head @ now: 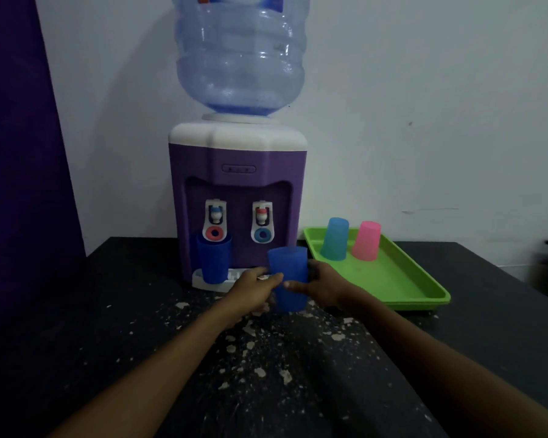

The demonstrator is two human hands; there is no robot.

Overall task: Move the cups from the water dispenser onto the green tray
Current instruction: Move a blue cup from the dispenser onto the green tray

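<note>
- A dark blue cup (288, 278) is held upright at centre frame, just in front of the purple water dispenser (237, 197), its long axis vertical and its mouth up.
- Both hands are on it: the left hand (253, 290) wraps the lower left side, and the right hand (321, 284) presses on the right side, fingers (293, 284) curled across the front. Each grip is pinching the cup; neither is spread.
- The green tray (405, 279) lies to the right of the cup, in the right-centre of the frame, on the dark desk (140, 343).
- The right hand sits between cup and tray, so I judge it the nearer one to carry the cup over.
- Two cups stand mouth-down at the tray's far end: a light blue cup (335, 238) and a pink cup (366, 240). The near part of the tray is bare.
- A second dark blue cup (214, 260) stands under the left tap, not yet moved.
</note>
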